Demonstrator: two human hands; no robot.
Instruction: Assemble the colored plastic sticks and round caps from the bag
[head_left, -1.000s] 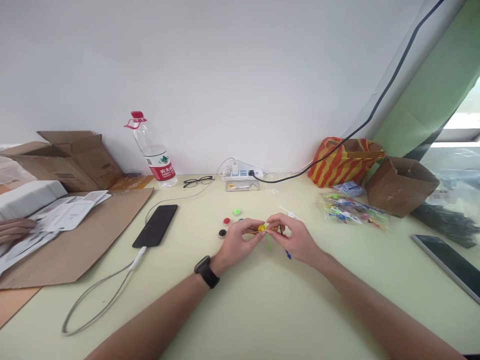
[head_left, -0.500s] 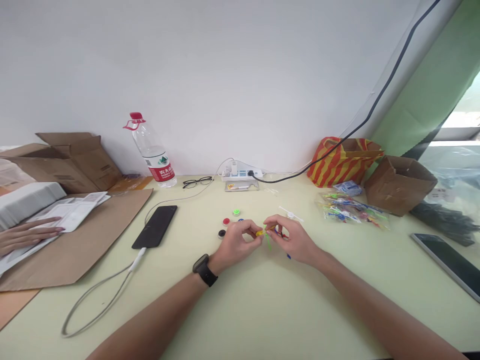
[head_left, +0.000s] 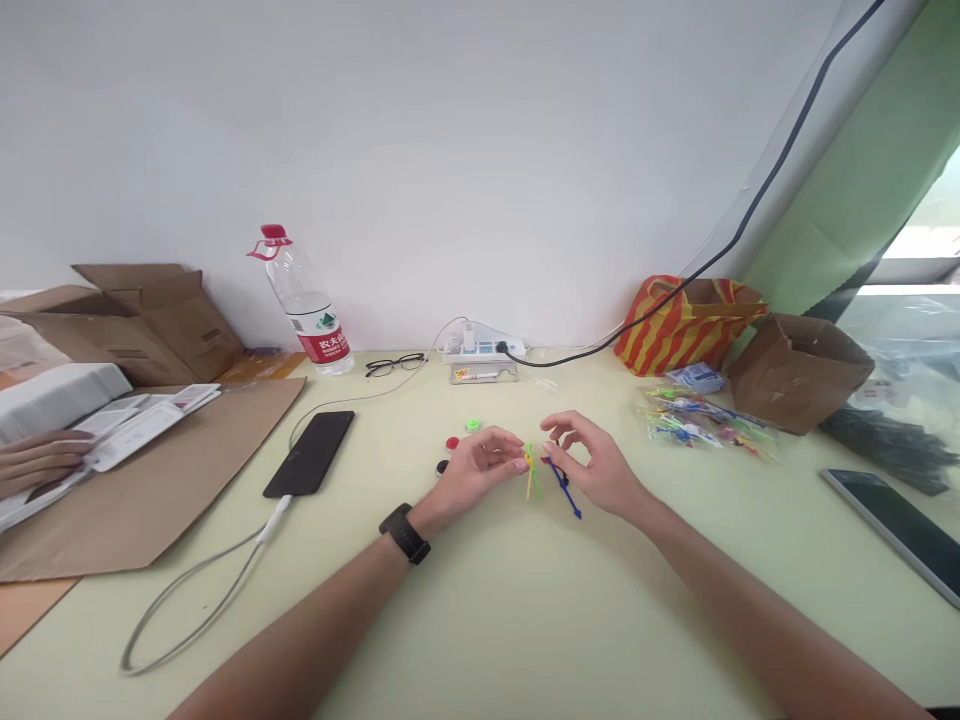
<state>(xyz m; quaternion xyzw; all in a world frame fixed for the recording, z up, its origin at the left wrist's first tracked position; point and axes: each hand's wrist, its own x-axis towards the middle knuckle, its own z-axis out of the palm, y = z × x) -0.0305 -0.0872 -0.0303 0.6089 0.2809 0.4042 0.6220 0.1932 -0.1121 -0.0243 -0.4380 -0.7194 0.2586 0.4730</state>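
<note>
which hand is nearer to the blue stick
Right. The right hand is close by the far end of the blue stick; the left hand is farther off to its left, beyond the green stick.

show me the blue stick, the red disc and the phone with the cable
Blue stick [head_left: 564, 486]: head view, middle of its shaft.
Red disc [head_left: 452, 443]: head view, its top.
Phone [head_left: 310, 455]: head view, middle of its dark face.

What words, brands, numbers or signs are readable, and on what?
"农夫山": red part of the label on the plastic water bottle; smaller line beneath unreadable.
Too small or blurred: print on the left cardboard box, power strip, papers.
</note>
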